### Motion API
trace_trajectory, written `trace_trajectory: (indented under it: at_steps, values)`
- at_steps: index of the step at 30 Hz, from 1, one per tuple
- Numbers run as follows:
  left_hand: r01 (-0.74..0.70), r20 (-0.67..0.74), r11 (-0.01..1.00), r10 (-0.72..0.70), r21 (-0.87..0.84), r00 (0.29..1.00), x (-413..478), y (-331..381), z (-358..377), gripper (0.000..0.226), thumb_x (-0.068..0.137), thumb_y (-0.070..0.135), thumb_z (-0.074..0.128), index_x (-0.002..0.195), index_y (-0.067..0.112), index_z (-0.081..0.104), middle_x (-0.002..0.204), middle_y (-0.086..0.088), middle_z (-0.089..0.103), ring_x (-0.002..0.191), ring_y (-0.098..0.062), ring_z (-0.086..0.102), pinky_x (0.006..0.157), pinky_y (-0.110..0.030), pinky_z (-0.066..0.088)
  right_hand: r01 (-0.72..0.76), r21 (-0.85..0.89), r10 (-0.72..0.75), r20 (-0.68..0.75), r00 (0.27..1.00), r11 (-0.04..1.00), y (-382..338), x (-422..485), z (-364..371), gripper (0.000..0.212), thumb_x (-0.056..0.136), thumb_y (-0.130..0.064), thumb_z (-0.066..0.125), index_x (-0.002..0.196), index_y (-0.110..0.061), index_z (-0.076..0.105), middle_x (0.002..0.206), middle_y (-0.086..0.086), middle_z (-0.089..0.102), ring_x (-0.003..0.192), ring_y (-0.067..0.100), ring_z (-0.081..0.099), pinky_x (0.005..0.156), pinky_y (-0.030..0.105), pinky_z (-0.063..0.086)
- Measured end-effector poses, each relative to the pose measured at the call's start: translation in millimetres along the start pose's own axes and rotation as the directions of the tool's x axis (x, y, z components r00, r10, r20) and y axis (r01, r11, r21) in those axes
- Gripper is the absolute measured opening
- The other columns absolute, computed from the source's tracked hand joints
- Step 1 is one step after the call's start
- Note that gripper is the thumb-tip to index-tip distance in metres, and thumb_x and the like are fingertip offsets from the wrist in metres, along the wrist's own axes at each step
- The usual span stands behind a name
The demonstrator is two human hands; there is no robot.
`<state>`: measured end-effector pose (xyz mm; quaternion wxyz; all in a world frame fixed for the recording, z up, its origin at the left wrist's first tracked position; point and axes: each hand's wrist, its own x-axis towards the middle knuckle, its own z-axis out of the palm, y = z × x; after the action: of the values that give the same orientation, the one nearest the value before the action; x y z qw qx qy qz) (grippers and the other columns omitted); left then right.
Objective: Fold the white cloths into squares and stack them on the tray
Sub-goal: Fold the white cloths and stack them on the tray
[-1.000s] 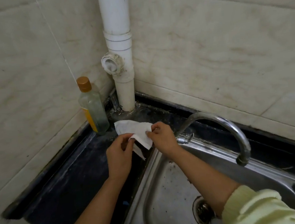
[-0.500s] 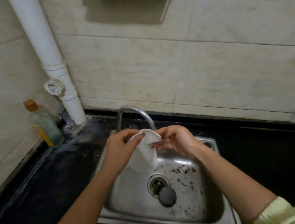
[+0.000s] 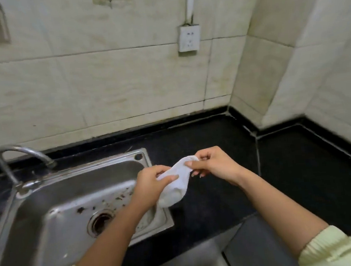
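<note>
A steel sink [image 3: 100, 160] sits in a black countertop [image 3: 301, 175], with a curved faucet [image 3: 13, 153] at its back left and a drain [image 3: 100, 221] in its floor. Dark specks, perhaps rust or grime, dot the basin. A white socket [image 3: 189, 38] is mounted on the tiled wall [image 3: 102, 86].

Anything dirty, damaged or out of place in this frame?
Dark specks litter the sink basin around the drain. The white cloth hangs crumpled between left hand and right hand, unfolded. No tray is in view.

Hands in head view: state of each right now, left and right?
Left hand: closed, gripping the white cloth at its middle.
Right hand: closed, pinching the same cloth's upper end.
</note>
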<state>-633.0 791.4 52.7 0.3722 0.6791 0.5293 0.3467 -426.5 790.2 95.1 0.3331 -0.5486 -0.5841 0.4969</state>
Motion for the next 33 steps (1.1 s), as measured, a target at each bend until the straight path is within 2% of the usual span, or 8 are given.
trace_trajectory:
  at_steps: [4, 9, 14, 17, 21, 26, 30, 33]
  values:
    - [-0.056, 0.167, 0.995, 0.041, 0.084, 0.985, 6.0, 32.3, 67.5, 0.014, 0.082, 0.029, 0.073, 0.071, 0.037, 0.069, 0.072, 0.012, 0.070, 0.070, 0.000, 0.063, 0.064, -0.019, 0.047, -0.032, 0.021, 0.035, -0.177, 0.984, 0.999, 29.9, -56.2, -72.2, 0.029, 0.085, -0.019, 0.073, 0.083, 0.010, 0.068, 0.071, 0.011, 0.069, 0.065, 0.010, 0.064, 0.058, 0.018, 0.048]
    - [-0.153, 0.293, 0.985, 0.124, 0.076, 0.948, 19.7, 73.5, 130.4, 0.011, 0.084, 0.032, 0.071, 0.086, 0.023, 0.078, 0.080, 0.014, 0.073, 0.077, 0.000, 0.066, 0.066, -0.020, 0.049, -0.060, 0.088, 0.091, -0.413, 0.906, 0.994, 61.5, -122.7, -144.2, 0.033, 0.083, -0.016, 0.074, 0.082, 0.015, 0.064, 0.071, 0.015, 0.064, 0.067, 0.015, 0.061, 0.056, 0.018, 0.046]
    - [-0.239, 0.376, 0.970, 0.202, 0.053, 0.904, 43.4, 113.5, 184.7, 0.011, 0.083, 0.031, 0.072, 0.085, 0.022, 0.078, 0.081, 0.011, 0.074, 0.077, -0.001, 0.066, 0.068, -0.020, 0.048, -0.082, 0.139, 0.152, -0.632, 0.760, 0.987, 88.0, -176.1, -198.1, 0.026, 0.082, -0.022, 0.075, 0.065, -0.003, 0.069, 0.061, 0.004, 0.057, 0.063, 0.012, 0.055, 0.057, 0.024, 0.044]
    - [-0.280, 0.411, 0.960, 0.249, 0.017, 0.877, 61.8, 134.5, 218.3, 0.011, 0.083, 0.030, 0.072, 0.087, 0.021, 0.078, 0.082, 0.009, 0.073, 0.079, -0.003, 0.066, 0.070, -0.022, 0.050, -0.092, 0.176, 0.193, -0.742, 0.642, 0.980, 105.7, -201.2, -227.5, 0.024, 0.083, -0.024, 0.074, 0.070, -0.005, 0.073, 0.062, 0.001, 0.060, 0.062, 0.011, 0.056, 0.056, 0.023, 0.044]
    - [-0.313, 0.434, 0.948, 0.303, -0.052, 0.848, 91.8, 159.8, 268.4, 0.006, 0.083, 0.027, 0.073, 0.083, 0.022, 0.075, 0.079, 0.009, 0.071, 0.074, -0.005, 0.063, 0.063, -0.019, 0.043, -0.133, 0.209, 0.247, -0.782, 0.573, 0.969, 128.1, -226.0, -261.8, 0.020, 0.092, -0.023, 0.064, 0.079, -0.010, 0.073, 0.070, 0.001, 0.063, 0.067, 0.011, 0.059, 0.055, 0.019, 0.046]
    - [-0.334, 0.504, 0.930, 0.363, -0.150, 0.784, 126.4, 184.9, 334.8, 0.003, 0.084, 0.020, 0.072, 0.082, 0.022, 0.073, 0.074, 0.011, 0.068, 0.062, 0.006, 0.058, 0.060, -0.009, 0.041, -0.195, 0.241, 0.306, -0.830, 0.466, 0.951, 154.8, -241.7, -304.5, 0.021, 0.097, -0.025, 0.058, 0.093, -0.010, 0.071, 0.082, 0.004, 0.066, 0.070, 0.009, 0.061, 0.053, 0.016, 0.048]
    - [-0.315, 0.562, 0.919, 0.394, -0.238, 0.727, 154.5, 202.7, 377.2, 0.004, 0.084, 0.022, 0.073, 0.082, 0.025, 0.073, 0.076, 0.009, 0.071, 0.064, 0.002, 0.060, 0.066, -0.018, 0.044, -0.201, 0.281, 0.340, -0.855, 0.393, 0.938, 163.6, -244.9, -332.3, 0.017, 0.097, -0.023, 0.057, 0.087, -0.019, 0.070, 0.078, -0.001, 0.065, 0.061, 0.004, 0.057, 0.050, 0.012, 0.044]
    - [-0.223, 0.629, 0.920, 0.385, -0.323, 0.675, 166.7, 212.4, 398.6, 0.001, 0.082, 0.016, 0.074, 0.083, 0.016, 0.074, 0.078, 0.002, 0.072, 0.069, -0.002, 0.064, 0.068, -0.019, 0.050, -0.202, 0.312, 0.365, -0.866, 0.342, 0.928, 172.2, -250.6, -346.2, 0.021, 0.095, -0.022, 0.060, 0.076, -0.023, 0.070, 0.072, -0.007, 0.061, 0.065, 0.006, 0.054, 0.055, 0.015, 0.043]
